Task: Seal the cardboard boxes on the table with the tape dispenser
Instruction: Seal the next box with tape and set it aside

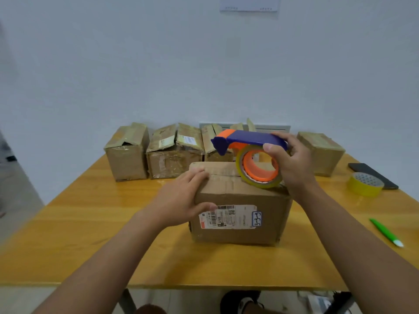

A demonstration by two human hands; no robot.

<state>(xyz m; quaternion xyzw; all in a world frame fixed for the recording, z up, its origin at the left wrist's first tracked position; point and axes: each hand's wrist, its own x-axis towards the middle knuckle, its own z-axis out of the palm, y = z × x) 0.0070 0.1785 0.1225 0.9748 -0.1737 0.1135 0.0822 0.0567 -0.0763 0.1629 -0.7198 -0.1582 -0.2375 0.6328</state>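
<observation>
while both hands work on the near box: i see everything from the head view, looking down over the counter (95,225).
near box: a cardboard box (240,214) sits at the middle of the counter, flaps folded shut, with a shipping label (226,216) on its front face.
left hand: my left hand (181,198) rests on the box's left top edge, fingers flat across the flap seam, thumb down on the front face by the label.
right hand: my right hand (292,164) has its grip closed round the blue handle of the tape dispenser (249,155).
dispenser: its tape roll touches the box's top right part; the blue and orange nose points left, above the lid.
back row: four more boxes (127,152) stand along the far edge, some with loose flaps.
right side: a yellow tape roll (365,184) lies just beside a dark phone (371,174); a green pen (385,232) lies nearer me.
</observation>
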